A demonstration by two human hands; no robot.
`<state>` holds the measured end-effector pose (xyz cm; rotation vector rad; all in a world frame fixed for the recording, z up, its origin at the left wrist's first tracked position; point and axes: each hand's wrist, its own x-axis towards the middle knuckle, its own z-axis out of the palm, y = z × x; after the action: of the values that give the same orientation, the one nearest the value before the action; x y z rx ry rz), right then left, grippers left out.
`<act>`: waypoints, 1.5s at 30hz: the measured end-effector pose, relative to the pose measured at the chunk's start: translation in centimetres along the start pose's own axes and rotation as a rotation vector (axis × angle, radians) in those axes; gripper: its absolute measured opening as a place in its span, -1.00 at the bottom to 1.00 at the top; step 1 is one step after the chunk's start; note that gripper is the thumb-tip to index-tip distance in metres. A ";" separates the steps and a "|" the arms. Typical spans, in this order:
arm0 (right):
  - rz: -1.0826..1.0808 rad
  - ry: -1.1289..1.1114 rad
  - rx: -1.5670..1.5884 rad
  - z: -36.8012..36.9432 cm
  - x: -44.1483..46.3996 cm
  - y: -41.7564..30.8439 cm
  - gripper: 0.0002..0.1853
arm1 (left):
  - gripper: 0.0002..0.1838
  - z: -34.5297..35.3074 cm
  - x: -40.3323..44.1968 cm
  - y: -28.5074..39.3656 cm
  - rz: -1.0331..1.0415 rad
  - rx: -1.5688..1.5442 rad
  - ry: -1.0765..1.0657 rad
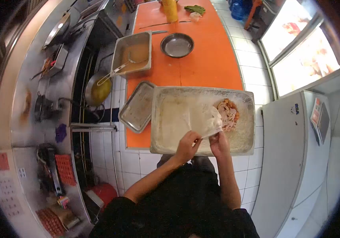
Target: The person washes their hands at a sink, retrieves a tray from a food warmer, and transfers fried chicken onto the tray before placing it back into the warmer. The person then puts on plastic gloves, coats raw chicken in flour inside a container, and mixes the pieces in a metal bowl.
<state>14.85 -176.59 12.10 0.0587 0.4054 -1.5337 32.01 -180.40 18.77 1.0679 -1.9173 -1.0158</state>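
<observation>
Clear plastic bag (206, 127) is stretched between the 2 hands, above the pale powder (172, 113) in the large metal tray (250, 137). The left hand (188, 146) has its fingers curled nearly closed, pinching the bag's near edge, and the right hand (220, 144) grasps its right end with bent fingers (their tips are partly hidden), just beside the meat pile (228, 116).

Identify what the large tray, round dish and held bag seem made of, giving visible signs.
Large tray: probably metal; dull grey rim under pale powder.
Round dish: perhaps metal; dark with a soft sheen, though coating or plastic is possible.
Bag: likely thin, glossy plastic; it looks see-through.
</observation>
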 end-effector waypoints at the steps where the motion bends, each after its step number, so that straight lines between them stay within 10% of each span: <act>1: 0.000 -0.034 0.029 0.1 -0.6 -0.6 -0.71 | -0.89 1.3 -0.5 0.3 -0.007 -0.059 0.001; 3: -0.281 0.351 -0.370 7.0 -1.4 -0.6 -0.76 | -0.89 2.9 -1.0 1.9 -0.045 -0.082 0.021; 7: -0.286 0.106 -1.410 1.2 -2.4 -1.8 -0.74 | -0.88 4.1 -0.2 4.7 -0.104 -0.195 0.157; 12: -0.222 0.103 -1.458 2.5 -2.0 -3.8 -0.71 | -0.88 5.1 -1.6 3.1 -0.090 -0.094 0.112; 14: -0.030 0.312 -0.192 3.8 -1.3 -3.6 -0.64 | -0.89 5.5 -2.2 2.4 -0.022 0.008 0.119; 17: 0.243 0.157 -0.049 6.7 -2.2 -3.5 -0.57 | -0.88 5.9 -3.1 3.1 -0.169 -0.030 0.098; 22: 0.380 -0.039 -0.167 0.4 -2.3 -3.2 -0.51 | -0.87 6.2 -2.0 5.8 -0.176 -0.045 0.188; 25: 0.309 0.296 -0.461 1.5 -1.7 -2.8 -0.53 | -0.87 6.7 -1.6 5.4 -0.114 -0.060 0.134; 29: -0.175 0.446 -0.612 4.2 -1.5 -4.0 -0.57 | -0.87 8.1 -2.2 5.7 -0.048 -0.113 -0.018; 39: -0.169 0.265 -0.557 2.4 -0.6 -4.4 -0.47 | -0.90 8.8 -1.4 6.6 -0.190 -0.210 0.071; 43: 0.093 0.087 -0.797 2.8 0.3 -4.7 -0.42 | -0.91 8.5 -1.5 6.9 -0.170 -0.204 0.062; 45: -0.186 -0.155 -1.196 0.1 1.0 -5.1 -0.47 | -0.91 8.2 -1.8 6.6 -0.108 -0.245 -0.036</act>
<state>9.88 -177.78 12.97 -1.0408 1.1570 -1.2479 23.53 -174.09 20.59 1.0257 -1.7243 -1.3011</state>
